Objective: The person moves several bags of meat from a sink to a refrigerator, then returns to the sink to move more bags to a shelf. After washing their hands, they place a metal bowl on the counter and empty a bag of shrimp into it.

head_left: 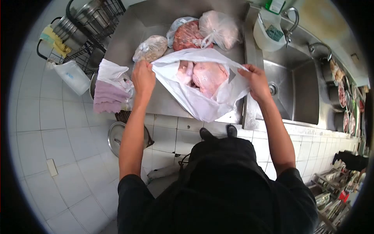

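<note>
A white plastic bag (208, 108) lies on the steel counter, its mouth stretched wide between my hands. Inside it shows raw pink meat (209, 78), which looks like poultry, partly covered by the bag's folds. My left hand (143, 78) is closed on the left edge of the opening. On the right, my right hand (257, 82) pinches the opposite edge. Just behind the bag sit a clear bag of pale meat (152, 47), a bag of red minced meat (187, 36) and a knotted bag of pale contents (219, 28).
Right of the counter is a steel sink (306, 91) with a faucet (293, 23) and a white container (268, 37). Towels (111, 93) hang at the counter's left edge. A wire rack (83, 52) holds steel pots. Several metal trays (338, 95) of food line the far right.
</note>
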`<state>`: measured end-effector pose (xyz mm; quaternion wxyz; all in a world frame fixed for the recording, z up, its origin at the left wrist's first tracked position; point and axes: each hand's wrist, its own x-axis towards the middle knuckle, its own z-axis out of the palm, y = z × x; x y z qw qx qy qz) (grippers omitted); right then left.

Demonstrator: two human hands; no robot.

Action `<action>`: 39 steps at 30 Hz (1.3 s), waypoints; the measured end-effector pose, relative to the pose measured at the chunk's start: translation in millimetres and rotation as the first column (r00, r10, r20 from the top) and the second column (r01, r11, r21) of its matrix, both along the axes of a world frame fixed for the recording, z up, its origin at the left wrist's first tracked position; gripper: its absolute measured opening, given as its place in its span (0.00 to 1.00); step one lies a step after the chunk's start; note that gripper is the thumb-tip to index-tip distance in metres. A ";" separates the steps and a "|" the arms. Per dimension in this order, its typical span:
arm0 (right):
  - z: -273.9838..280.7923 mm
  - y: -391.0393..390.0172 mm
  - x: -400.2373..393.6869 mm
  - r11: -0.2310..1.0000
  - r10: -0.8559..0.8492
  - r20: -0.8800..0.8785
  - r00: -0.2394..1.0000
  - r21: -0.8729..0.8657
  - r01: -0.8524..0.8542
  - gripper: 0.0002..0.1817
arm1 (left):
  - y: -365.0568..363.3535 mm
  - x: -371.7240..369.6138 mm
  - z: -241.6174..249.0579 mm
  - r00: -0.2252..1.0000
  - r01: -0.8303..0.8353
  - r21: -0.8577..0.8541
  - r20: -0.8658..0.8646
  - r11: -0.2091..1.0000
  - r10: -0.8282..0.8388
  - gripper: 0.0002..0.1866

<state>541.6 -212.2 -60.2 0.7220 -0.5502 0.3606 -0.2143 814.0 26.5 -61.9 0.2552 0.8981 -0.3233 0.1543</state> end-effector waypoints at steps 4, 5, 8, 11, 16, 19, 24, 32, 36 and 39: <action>2.8 7.8 4.5 0.999 0.038 -0.008 0.999 -0.013 -0.038 0.08 | -0.3 -31.9 -1.8 0.991 0.108 -0.116 0.087 0.987 -0.098 0.11; 3.3 10.2 3.6 0.999 0.048 -0.006 0.999 -0.014 -0.048 0.08 | -3.5 -46.8 0.1 0.985 0.158 -0.108 0.084 0.982 -0.149 0.15; 3.0 19.2 7.0 0.995 0.065 -0.017 0.998 -0.074 -0.066 0.09 | -17.6 -79.6 1.8 0.970 0.211 -0.027 0.129 0.977 -0.206 0.24; 6.3 30.2 9.8 0.972 0.108 -0.093 0.990 -0.201 -0.125 0.09 | -23.0 -80.4 -3.2 0.994 0.098 0.035 0.039 0.995 -0.100 0.34; -6.4 39.1 16.6 0.959 0.178 -0.088 0.980 -0.206 -0.193 0.09 | -25.6 -49.6 -32.7 0.988 -0.029 -0.201 -0.157 0.979 -0.003 0.23; -16.5 52.7 29.6 0.981 0.179 -0.021 0.984 -0.073 -0.181 0.09 | -23.2 -26.8 -57.9 0.927 -0.182 -0.340 -0.372 0.923 0.046 0.14; -20.6 82.2 96.1 0.982 0.104 0.170 0.980 0.136 -0.128 0.09 | -18.5 -9.9 -59.2 0.708 -0.562 -0.524 -0.705 0.640 0.045 0.11; -10.8 90.7 237.8 0.918 -0.026 0.281 0.959 0.387 -0.088 0.09 | 18.4 25.4 -48.1 0.768 -0.552 -0.494 -0.614 0.671 0.180 0.13; 5.6 96.6 275.2 0.962 0.148 0.297 0.943 0.179 -0.207 0.09 | 52.0 46.2 -36.9 0.756 -0.603 -0.431 -0.579 0.672 0.306 0.14; 6.5 86.4 280.6 0.890 0.444 0.281 0.851 -0.031 -0.454 0.11 | 88.3 77.3 -51.4 0.699 -0.692 -0.546 -0.669 0.472 0.252 0.15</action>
